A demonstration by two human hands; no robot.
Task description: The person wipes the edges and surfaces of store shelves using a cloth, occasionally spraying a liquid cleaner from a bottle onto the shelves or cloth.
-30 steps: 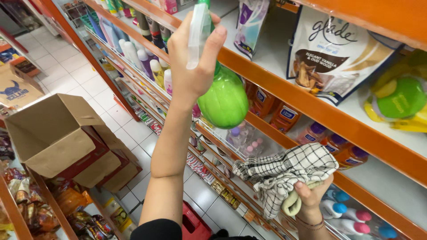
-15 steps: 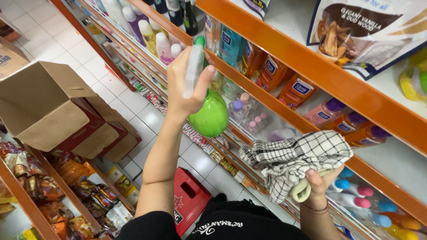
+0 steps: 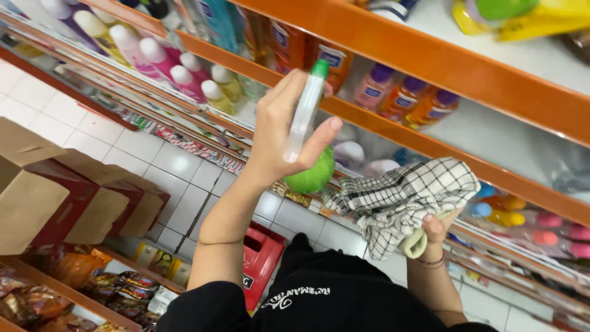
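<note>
Spray bottle up, cloth ready

Mid-frame, my left hand [image 3: 279, 132] grips a green spray bottle [image 3: 310, 144]; lower right, my right hand [image 3: 435, 229] clutches a checked cloth [image 3: 399, 197] beneath the orange shelf [image 3: 430, 61]

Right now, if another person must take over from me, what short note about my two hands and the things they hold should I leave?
Left hand: raised in front of the orange shelf, gripping a green round bottle with a tall pale neck and green cap.
Right hand: lower, closed on a black-and-white checked cloth, bunched up and hanging over the fist.
Around: rows of bottles stand on the shelves; an open cardboard box sits down at the left, and a red crate stands on the tiled floor.
Done: bottle and cloth are both in hand.
Left: neither is on a shelf yet.
</note>
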